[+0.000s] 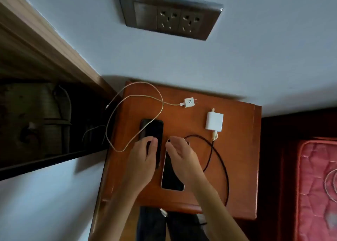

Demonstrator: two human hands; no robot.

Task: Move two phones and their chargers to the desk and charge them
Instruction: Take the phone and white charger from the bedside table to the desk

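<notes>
Hands, lower centre: left hand point(144, 156) flat on dark phone point(152, 129), right hand point(182, 156) straight-fingered over silver-edged phone point(171, 177), nothing gripped, presumably readying pickup.

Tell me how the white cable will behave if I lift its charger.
Likely floppy: the white cable lies in loose loops. It would probably trail and snag, since it crosses the black phone and overhangs the nightstand edge. The small charger looks light.

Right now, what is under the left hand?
The black phone, on the wooden nightstand. The left hand covers its lower part; whether the fingers grip it is hidden.
</notes>
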